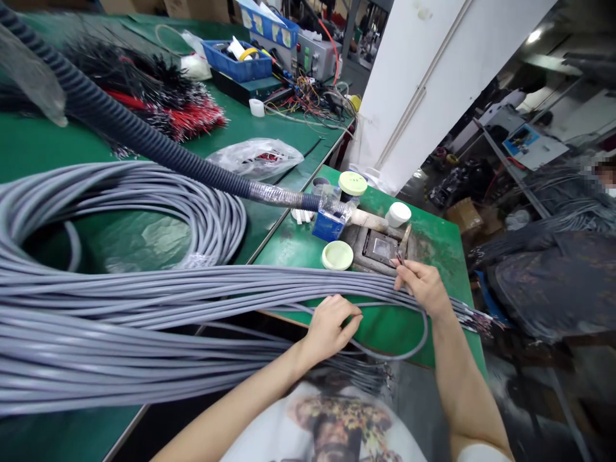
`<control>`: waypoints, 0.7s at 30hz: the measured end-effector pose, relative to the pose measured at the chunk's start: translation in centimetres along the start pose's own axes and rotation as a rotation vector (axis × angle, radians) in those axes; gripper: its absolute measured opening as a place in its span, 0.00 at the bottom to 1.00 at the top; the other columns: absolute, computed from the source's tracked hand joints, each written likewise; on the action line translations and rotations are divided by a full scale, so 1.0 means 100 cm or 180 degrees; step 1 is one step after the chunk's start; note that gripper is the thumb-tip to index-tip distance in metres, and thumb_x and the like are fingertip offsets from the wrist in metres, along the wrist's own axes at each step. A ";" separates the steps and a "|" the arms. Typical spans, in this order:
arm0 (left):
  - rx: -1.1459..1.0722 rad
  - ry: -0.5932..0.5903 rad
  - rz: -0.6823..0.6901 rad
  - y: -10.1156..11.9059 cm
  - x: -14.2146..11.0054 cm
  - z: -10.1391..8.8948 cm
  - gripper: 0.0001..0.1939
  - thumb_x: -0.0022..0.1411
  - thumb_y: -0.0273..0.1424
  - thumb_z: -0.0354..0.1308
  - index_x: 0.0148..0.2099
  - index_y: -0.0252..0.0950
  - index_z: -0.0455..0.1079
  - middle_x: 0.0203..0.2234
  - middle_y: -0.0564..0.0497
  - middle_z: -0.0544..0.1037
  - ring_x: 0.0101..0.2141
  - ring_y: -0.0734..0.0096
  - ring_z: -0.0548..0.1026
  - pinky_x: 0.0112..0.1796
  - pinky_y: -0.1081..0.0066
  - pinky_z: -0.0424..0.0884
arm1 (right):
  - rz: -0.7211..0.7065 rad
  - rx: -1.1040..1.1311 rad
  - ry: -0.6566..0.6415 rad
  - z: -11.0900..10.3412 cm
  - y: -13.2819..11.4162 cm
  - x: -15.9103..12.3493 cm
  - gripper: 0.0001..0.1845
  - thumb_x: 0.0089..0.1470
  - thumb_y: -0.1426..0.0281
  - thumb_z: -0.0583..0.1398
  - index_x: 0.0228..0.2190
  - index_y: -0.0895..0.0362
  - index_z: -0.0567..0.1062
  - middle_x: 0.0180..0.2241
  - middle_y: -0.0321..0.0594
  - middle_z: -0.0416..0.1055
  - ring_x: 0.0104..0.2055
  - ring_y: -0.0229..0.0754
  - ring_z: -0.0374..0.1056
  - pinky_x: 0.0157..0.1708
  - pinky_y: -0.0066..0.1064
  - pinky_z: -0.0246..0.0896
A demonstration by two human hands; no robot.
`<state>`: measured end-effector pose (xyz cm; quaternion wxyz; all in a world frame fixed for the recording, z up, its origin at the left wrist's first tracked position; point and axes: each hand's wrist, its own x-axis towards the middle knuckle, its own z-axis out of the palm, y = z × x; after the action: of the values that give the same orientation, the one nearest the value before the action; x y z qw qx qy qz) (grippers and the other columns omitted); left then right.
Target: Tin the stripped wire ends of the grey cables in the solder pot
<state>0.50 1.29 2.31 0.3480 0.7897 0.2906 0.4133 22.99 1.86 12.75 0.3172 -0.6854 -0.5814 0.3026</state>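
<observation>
My right hand point(421, 289) pinches the thin coloured wires at the end of a grey sheathed cable, just above the edge of a metal soldering pot point(382, 248). My left hand point(333, 328) curls over a single looped grey cable point(385, 356) on the green bench top point(308, 256). A thick bundle of grey cables point(144, 301) runs under both hands, and its stripped ends fan out to the right. Around the pot stand a small blue box point(328, 226), a pale green round tin point(337, 255) and a white-lidded jar point(398, 214).
A black corrugated hose point(144, 147) crosses above a large grey cable coil point(144, 218). Farther back lie red-and-black wire bunches point(187, 119), a blue tray point(237, 61) and a grey electrical box point(317, 56). A white pillar point(433, 83) stands beyond the bench. A co-worker point(605, 178) sits at the right edge.
</observation>
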 end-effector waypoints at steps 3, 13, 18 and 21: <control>-0.0008 -0.0030 -0.0037 0.001 0.000 0.000 0.05 0.62 0.29 0.54 0.35 0.37 0.71 0.29 0.49 0.78 0.32 0.67 0.71 0.36 0.66 0.64 | 0.0077 0.0267 -0.0222 0.001 -0.017 -0.019 0.23 0.58 0.55 0.54 0.27 0.59 0.78 0.18 0.38 0.71 0.14 0.31 0.51 0.14 0.26 0.45; 0.0016 -0.0065 -0.0024 0.000 0.000 0.000 0.05 0.62 0.29 0.54 0.36 0.37 0.71 0.29 0.49 0.78 0.33 0.66 0.72 0.37 0.66 0.64 | 0.0009 0.0556 -0.0509 0.004 -0.038 -0.033 0.23 0.60 0.57 0.53 0.27 0.60 0.77 0.17 0.37 0.71 0.15 0.31 0.54 0.16 0.25 0.49; 0.0026 -0.0059 -0.0025 0.000 0.000 0.000 0.05 0.62 0.29 0.54 0.36 0.37 0.71 0.29 0.49 0.78 0.33 0.66 0.71 0.37 0.66 0.64 | 0.0064 0.0534 -0.0554 0.006 -0.038 -0.034 0.22 0.60 0.57 0.53 0.38 0.62 0.78 0.17 0.37 0.71 0.14 0.32 0.53 0.15 0.25 0.46; 0.0028 -0.0065 -0.0016 0.000 -0.001 0.000 0.05 0.62 0.29 0.54 0.36 0.37 0.71 0.29 0.49 0.78 0.33 0.66 0.71 0.37 0.66 0.64 | 0.0196 0.0478 -0.0528 0.008 -0.036 -0.036 0.22 0.59 0.57 0.55 0.43 0.61 0.77 0.16 0.35 0.71 0.14 0.32 0.52 0.14 0.25 0.45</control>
<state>0.50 1.18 2.29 0.3485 0.7947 0.2908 0.4030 19.66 -1.21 15.26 0.3090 -0.6499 -0.5600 0.4106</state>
